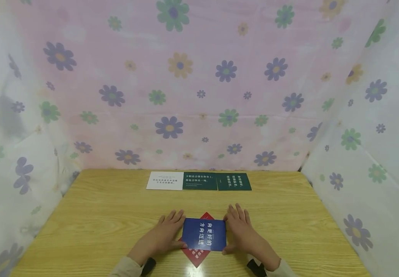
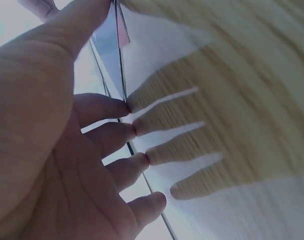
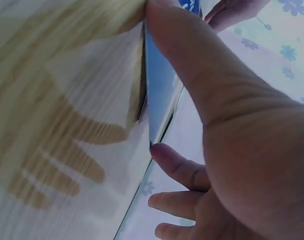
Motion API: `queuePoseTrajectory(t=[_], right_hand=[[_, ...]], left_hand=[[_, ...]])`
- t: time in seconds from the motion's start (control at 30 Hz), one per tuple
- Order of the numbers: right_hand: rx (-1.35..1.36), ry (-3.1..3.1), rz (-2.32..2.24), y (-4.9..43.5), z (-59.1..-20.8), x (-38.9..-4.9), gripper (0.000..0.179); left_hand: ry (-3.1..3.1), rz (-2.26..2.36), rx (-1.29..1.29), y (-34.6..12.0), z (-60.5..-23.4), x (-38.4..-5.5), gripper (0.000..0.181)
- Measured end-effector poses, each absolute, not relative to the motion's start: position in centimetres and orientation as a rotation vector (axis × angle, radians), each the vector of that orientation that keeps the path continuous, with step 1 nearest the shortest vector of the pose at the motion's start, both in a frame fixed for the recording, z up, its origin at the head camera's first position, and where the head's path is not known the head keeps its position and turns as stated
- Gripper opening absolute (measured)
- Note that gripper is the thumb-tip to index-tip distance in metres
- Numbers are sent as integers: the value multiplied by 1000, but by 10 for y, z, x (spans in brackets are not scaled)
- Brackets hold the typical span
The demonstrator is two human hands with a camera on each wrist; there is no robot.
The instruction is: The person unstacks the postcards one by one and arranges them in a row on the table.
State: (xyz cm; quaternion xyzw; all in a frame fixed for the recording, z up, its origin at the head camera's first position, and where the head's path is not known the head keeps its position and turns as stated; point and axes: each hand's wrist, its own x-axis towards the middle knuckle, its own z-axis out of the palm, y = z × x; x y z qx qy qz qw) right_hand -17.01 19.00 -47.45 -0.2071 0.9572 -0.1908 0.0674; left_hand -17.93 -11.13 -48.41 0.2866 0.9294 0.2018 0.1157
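A blue card (image 1: pixel 204 234) with white characters lies across a red card (image 1: pixel 197 261), whose corners show above and below it. My left hand (image 1: pixel 159 236) holds the blue card's left side, thumb at the lower corner and index finger at the upper one. At the opposite side, my right hand (image 1: pixel 246 232) has the same hold. In the right wrist view, the blue card (image 3: pixel 159 85) spans from thumb to index fingertip, with the other fingers apart from it. The left wrist view shows the card edge-on, the left hand's fingers (image 2: pixel 124 167) spread close to the tabletop.
Along the back edge of the wooden table (image 1: pixel 99 207) lie a white card (image 1: pixel 165 186), a dark green card (image 1: pixel 199 187) and another dark green card (image 1: pixel 235 187), side by side. Flowered cloth (image 1: pixel 199 104) encloses the back and both sides.
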Motion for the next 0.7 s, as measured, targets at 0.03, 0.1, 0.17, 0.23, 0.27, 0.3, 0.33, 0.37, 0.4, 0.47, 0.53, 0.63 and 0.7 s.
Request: queuePoseTrajectory(t=[0.03, 0.1, 0.17, 0.23, 0.27, 0.3, 0.33, 0.37, 0.4, 0.47, 0.53, 0.63, 0.7], right_hand=[[-622, 2891, -578, 190, -475, -170, 86], [-618, 2905, -581, 190, -476, -169, 87], [-607, 2919, -588, 190, -476, -169, 87], [-594, 2930, -599, 189, -476, -168, 88], [-590, 2935, -605, 189, -475, -168, 88], [-584, 2938, -609, 189, -475, -168, 88], [-579, 2939, -611, 189, -475, -168, 88], [-579, 2938, -610, 189, -476, -167, 88], [-581, 2935, -611, 190, -476, -167, 89], [-599, 2932, -599, 191, -476, -167, 91], [-627, 2924, -588, 192, -477, -167, 93], [-674, 2911, -578, 193, -477, -166, 96], [-696, 2893, -587, 194, -477, -165, 97]], left_hand=[[2718, 590, 846, -112, -484, -179, 92], [2709, 588, 857, -113, -485, -180, 98], [2697, 591, 863, -114, -486, -181, 104], [2692, 590, 873, -114, -487, -183, 108], [2694, 585, 880, -115, -486, -183, 109], [2692, 591, 887, -115, -486, -183, 109], [2693, 590, 894, -115, -486, -183, 109], [2695, 589, 898, -115, -485, -183, 108], [2696, 590, 905, -115, -485, -183, 107], [2702, 588, 917, -114, -484, -182, 105], [2717, 573, 930, -114, -483, -181, 103], [2742, 541, 956, -114, -483, -180, 102], [2753, 530, 969, -115, -483, -180, 101]])
